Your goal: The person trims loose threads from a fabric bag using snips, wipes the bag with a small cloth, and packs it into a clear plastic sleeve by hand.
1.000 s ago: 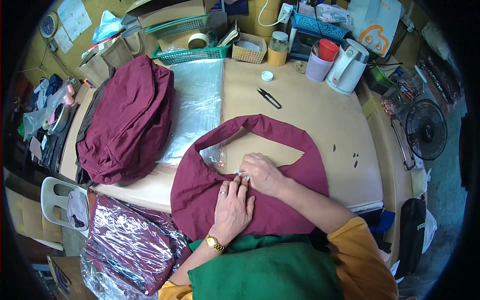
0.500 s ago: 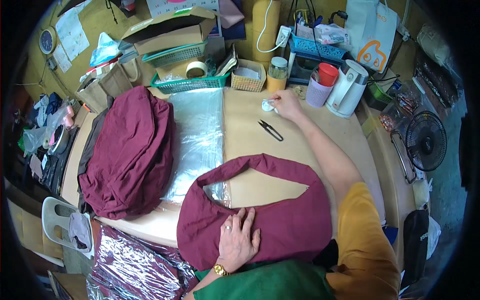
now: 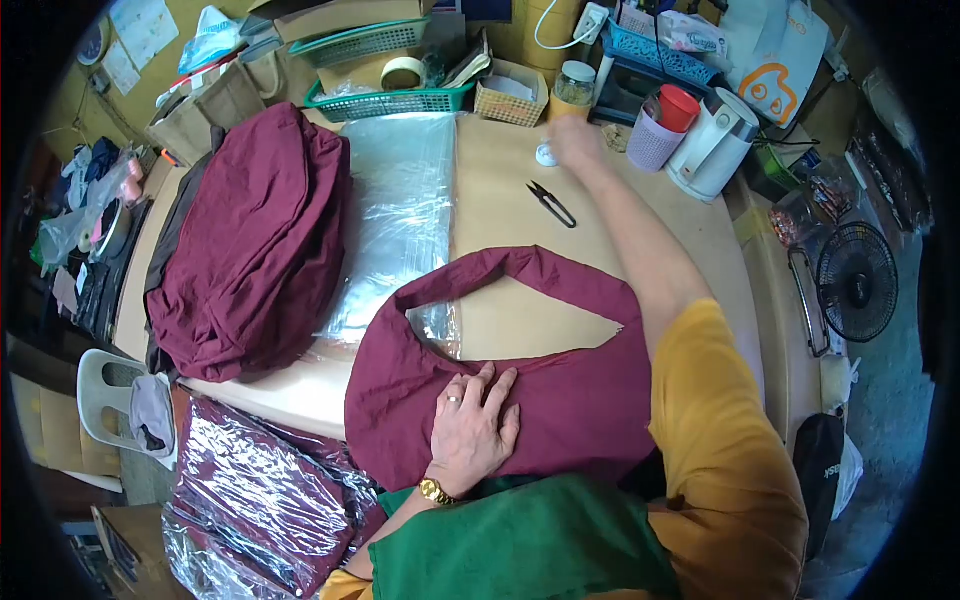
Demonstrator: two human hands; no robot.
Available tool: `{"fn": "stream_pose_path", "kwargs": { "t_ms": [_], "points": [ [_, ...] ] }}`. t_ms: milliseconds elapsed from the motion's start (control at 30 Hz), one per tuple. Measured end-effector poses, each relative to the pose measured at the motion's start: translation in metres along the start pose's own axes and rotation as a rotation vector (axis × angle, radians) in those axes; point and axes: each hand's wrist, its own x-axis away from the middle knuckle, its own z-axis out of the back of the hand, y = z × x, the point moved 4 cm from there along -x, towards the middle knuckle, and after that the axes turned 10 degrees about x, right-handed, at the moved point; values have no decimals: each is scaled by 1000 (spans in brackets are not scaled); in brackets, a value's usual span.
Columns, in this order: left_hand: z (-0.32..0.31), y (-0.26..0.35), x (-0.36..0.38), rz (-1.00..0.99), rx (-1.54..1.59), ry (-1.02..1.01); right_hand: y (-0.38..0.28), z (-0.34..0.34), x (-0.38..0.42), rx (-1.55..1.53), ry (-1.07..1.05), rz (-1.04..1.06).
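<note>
A maroon cloth shoulder bag (image 3: 570,415) lies on the table in front of me, its strap making a loop at the top. My left hand (image 3: 472,428) rests flat on the bag just below its opening, fingers spread. Far across the table, my right hand (image 3: 578,145) is beside a small white round object (image 3: 545,154) and just in front of a lidded glass jar (image 3: 574,88); its fingers are blurred and partly hidden. Black thread snips (image 3: 552,205) lie between that hand and the bag strap.
Left of the bag are a stack of clear plastic sleeves (image 3: 395,210) and a pile of maroon bags (image 3: 250,260). Plastic-wrapped maroon items (image 3: 265,500) lie at lower left. Green baskets (image 3: 400,103), a lilac cup (image 3: 650,140) and a white kettle (image 3: 712,145) line the back.
The view has tilted, so the table things appear higher. My right hand has moved slightly beyond the white round object, toward the jar. My left hand stays on the bag.
</note>
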Motion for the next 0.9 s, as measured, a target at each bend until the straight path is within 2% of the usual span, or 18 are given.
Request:
{"fn": "stream_pose_path", "kwargs": {
  "t_ms": [67,133,200,233,267,333,367,400,467,533,600,733,900],
  "points": [
    [-3,-1,1,-9,9,-8,3,53,32,-272,33,-59],
    [-2,0,2,-20,-21,7,-7,76,82,-539,-140,219],
    [-2,-1,3,-22,-16,3,-41,84,164,-961,-498,329],
    [-2,0,2,-22,-18,5,-61,102,196,-743,-321,563],
    [-2,1,3,-24,-18,11,-78,109,222,-699,-368,589],
    [-5,-1,4,11,-11,-43,-103,90,262,-718,-194,671],
    [-5,-1,5,10,-12,-41,-111,68,280,-731,-238,561],
    [-5,-1,5,2,-16,-36,-109,69,283,-731,-235,562],
    [-5,-1,6,-4,-24,-30,-99,81,287,-638,-82,656],
    [-3,2,5,-46,-49,11,-95,84,286,-562,-108,678],
    [-3,2,4,-43,-52,5,-102,78,283,-602,-77,758],
    [-5,1,5,0,-56,-46,-115,75,279,-655,-43,767],
    [-3,2,4,-24,-49,-14,-92,76,278,-606,-166,831]
  ]
}}
